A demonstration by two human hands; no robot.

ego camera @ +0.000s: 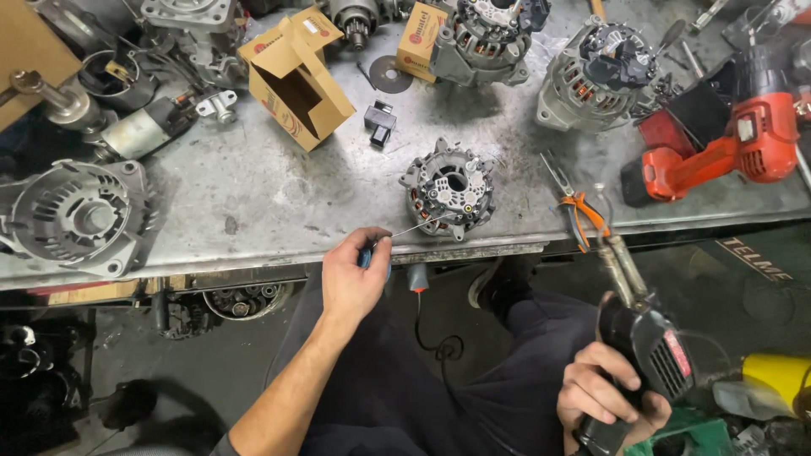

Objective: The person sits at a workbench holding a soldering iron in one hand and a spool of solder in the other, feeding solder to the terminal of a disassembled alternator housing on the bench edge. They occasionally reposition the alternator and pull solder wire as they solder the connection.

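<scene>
We are seeing an open orange cardboard box (297, 78) lying tilted on the grey metal bench (253, 194), flaps spread, with a small white label on its top flap. A second, smaller orange box (420, 39) is standing further back, just beside an alternator (488, 38). A small red label (677, 353) is showing on the black soldering gun (646, 338).

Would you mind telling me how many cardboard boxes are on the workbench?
2: an open cardboard box lying at the back left, and a small closed box at the back centre beside an alternator. Clutter may hide others.
</scene>
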